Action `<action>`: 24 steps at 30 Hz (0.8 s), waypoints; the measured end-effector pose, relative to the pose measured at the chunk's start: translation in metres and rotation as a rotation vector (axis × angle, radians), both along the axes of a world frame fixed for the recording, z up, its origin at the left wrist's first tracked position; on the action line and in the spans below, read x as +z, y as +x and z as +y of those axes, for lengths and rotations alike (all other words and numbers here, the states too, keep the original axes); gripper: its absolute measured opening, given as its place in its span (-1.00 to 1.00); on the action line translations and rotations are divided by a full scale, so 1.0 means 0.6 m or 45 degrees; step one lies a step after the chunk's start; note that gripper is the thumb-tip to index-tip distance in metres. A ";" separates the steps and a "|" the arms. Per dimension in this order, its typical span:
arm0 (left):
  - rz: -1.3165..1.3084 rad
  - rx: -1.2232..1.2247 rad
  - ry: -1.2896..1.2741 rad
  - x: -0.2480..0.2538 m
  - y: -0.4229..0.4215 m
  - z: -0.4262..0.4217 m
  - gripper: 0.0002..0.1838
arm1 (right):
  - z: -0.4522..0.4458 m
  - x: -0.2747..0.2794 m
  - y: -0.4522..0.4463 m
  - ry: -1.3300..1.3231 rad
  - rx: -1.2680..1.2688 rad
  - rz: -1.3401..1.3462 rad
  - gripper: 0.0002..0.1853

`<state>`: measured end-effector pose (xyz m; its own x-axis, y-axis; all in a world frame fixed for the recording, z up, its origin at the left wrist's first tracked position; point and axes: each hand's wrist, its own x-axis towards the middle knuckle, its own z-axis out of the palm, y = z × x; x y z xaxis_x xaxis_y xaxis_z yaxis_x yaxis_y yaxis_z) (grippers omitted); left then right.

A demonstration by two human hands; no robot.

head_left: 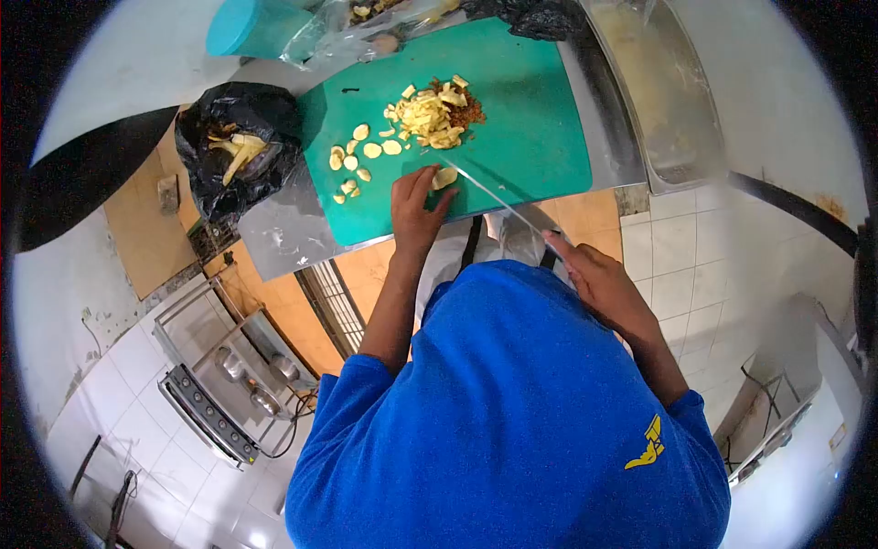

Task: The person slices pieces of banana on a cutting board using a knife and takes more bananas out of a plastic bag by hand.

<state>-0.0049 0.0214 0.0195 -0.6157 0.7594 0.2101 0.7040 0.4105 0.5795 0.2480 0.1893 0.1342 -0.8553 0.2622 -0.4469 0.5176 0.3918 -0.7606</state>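
My left hand (417,212) is at the near edge of the green cutting board (530,119), fingers and thumb closed around a pale yellow peeled piece (444,177). My right hand (604,282) grips a knife (501,199) by its handle. The long blade slants up and left, its tip beside the held piece; whether they touch I cannot tell. Past my left hand lies a heap of pale yellow cut pieces (428,117), with brown crumbs (468,112) at its right side. Several small rounded pale pieces (350,163) are scattered on the board to the left.
Left of the board, a black plastic bag (197,151) stands open with yellowish scraps (240,156) inside. A turquoise container (247,27) and clear plastic bags (352,37) lie at the back. A metal tray (654,91) borders the right. Behind, at lower left, stands a stove (206,416).
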 end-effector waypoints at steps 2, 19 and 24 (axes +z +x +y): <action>-0.062 -0.032 -0.035 0.009 -0.006 0.005 -0.48 | 0.006 0.003 0.002 0.018 -0.013 -0.012 -0.38; -0.076 -0.204 -0.049 0.003 -0.013 0.024 -0.57 | -0.001 -0.010 0.019 0.075 -0.101 0.098 -0.44; -0.048 -0.122 -0.007 0.024 0.008 0.034 -0.57 | -0.009 -0.017 0.028 0.079 -0.137 0.101 -0.39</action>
<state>0.0002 0.0418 0.0340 -0.5476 0.8163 0.1836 0.7179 0.3457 0.6042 0.2651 0.1840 0.1237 -0.8528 0.3789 -0.3594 0.4984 0.3847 -0.7769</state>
